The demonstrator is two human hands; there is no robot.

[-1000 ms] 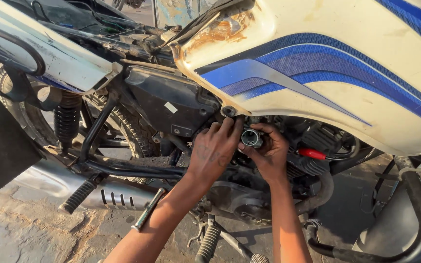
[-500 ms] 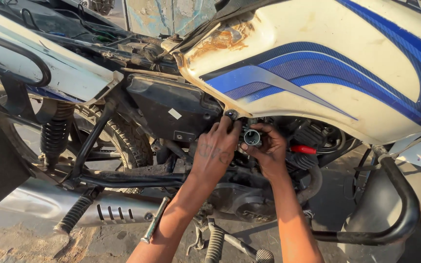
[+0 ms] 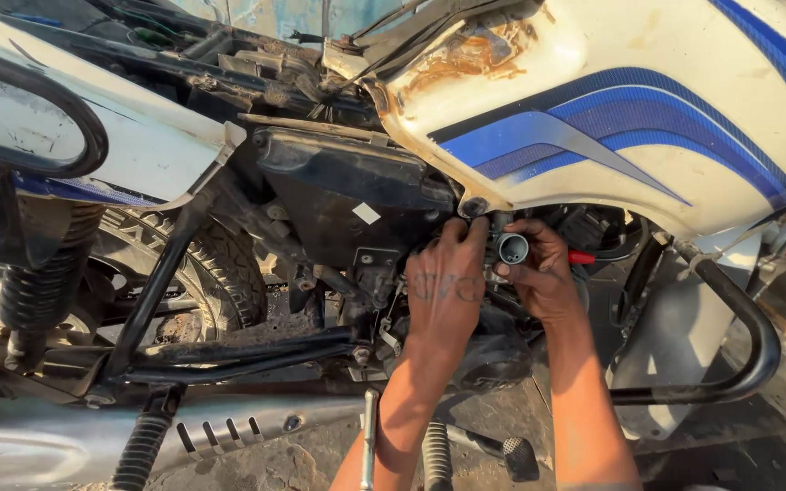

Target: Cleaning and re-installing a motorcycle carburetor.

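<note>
Head view: left hand (image 3: 445, 289), back toward the camera, fingers curled and pressed against the engine area just below the black side box (image 3: 347, 195); whether it grips anything cannot be told. Right hand (image 3: 539, 273), closed around a small round metal fitting (image 3: 512, 247), open end facing the camera, held just under the rear lower edge of the white and blue fuel tank (image 3: 629, 109). Red part (image 3: 580, 258) just beside the right hand. Rear tyre (image 3: 220, 264) and coil shock absorber (image 3: 43, 286) at left; chrome exhaust (image 3: 65, 441) below; black crash guard (image 3: 739, 336) at right.
</note>
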